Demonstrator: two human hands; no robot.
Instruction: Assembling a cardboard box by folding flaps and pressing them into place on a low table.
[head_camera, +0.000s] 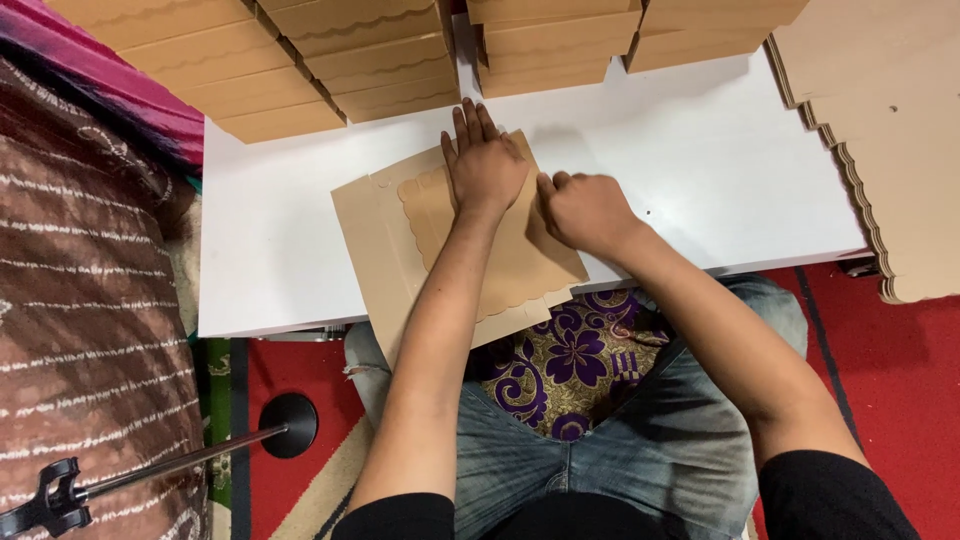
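1. Brown cardboard sheet (385, 240) with a scalloped flap lies on the white table (700, 170), near its front edge.
2. Left hand (484, 165) presses flat on the flap, fingers stretched, gripping nothing.
3. Right hand (585, 210) is curled, its fingers pushing on the cardboard just beside the left.
4. Stacks of folded boxes (380, 60) stand behind.

Stacks of folded tan boxes (300, 70) line the white worktop's (700, 170) upper edge; flat scalloped cardboard sheets (880, 130) sit upper right (overhanging), a black stand (180, 460) lower left.
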